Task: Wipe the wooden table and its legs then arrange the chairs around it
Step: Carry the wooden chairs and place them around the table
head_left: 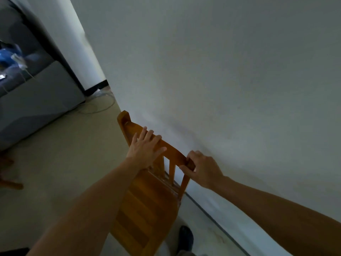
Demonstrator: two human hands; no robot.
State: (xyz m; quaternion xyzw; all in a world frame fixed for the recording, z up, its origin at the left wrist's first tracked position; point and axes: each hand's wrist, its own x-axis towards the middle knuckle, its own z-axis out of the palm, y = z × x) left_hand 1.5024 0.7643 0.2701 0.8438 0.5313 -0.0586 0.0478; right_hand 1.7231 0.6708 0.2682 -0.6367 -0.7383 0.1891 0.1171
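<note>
Chair backs against wall; left hand lies spread on top rail, right hand pinches its end.

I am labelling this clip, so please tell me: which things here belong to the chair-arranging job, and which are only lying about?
Belong to the job:
- wooden chair
- left hand, laid on its top rail
- right hand, gripping the rail's end

Only lying about:
- grey sofa
- blue item on it
- cable on the floor

two bare forearms without sleeves, a dark shoe below.
</note>
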